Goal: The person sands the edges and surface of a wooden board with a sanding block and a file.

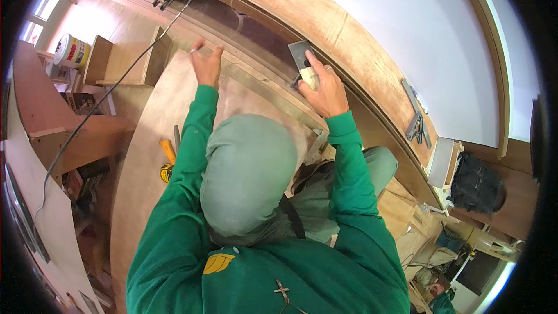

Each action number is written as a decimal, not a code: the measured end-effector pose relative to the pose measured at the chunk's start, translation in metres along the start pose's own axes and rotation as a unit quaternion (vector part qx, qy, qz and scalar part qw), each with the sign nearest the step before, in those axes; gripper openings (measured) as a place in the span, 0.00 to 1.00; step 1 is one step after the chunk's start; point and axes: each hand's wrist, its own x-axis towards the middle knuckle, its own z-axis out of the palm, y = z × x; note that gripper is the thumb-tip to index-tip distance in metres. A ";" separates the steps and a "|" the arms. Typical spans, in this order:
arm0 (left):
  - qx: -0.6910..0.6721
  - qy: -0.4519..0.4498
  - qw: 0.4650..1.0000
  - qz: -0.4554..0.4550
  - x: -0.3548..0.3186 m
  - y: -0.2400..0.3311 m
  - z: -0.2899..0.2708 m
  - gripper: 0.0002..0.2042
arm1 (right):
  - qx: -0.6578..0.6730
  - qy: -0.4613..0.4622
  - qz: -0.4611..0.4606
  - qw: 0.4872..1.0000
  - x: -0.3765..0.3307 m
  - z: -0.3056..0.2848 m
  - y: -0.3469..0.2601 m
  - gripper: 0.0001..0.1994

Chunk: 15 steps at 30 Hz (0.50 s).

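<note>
My right hand grips a scraper with a flat grey metal blade and a pale yellowish part below it. The index finger stretches along the blade, which lies beside the long wooden edge of the recess. To the left, my left hand is raised over the far edge of the curved plywood panel. Its fingers are bent and apart, with nothing visible between them. Near my left forearm lie a yellow-and-black tape measure, a yellow-handled tool and a narrow grey metal strip.
A black cable crosses the left side. Behind it stand a white bucket and an open wooden box. Metal clamp-like tools rest on the wooden ledge at right, near a black bag. Another person's hand shows at lower right.
</note>
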 end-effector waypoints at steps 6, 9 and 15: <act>0.046 -0.217 0.971 0.084 -0.049 0.000 0.004 0.21 | -0.003 -0.015 0.003 1.000 0.006 0.001 -0.004 0.37; -0.138 -0.437 0.870 -0.181 -0.068 0.035 0.051 0.21 | -0.010 -0.003 -0.002 1.000 0.004 0.001 0.001 0.36; -0.195 -0.454 0.845 -0.205 -0.085 0.053 0.107 0.15 | -0.020 -0.006 -0.008 1.000 0.004 -0.003 0.005 0.36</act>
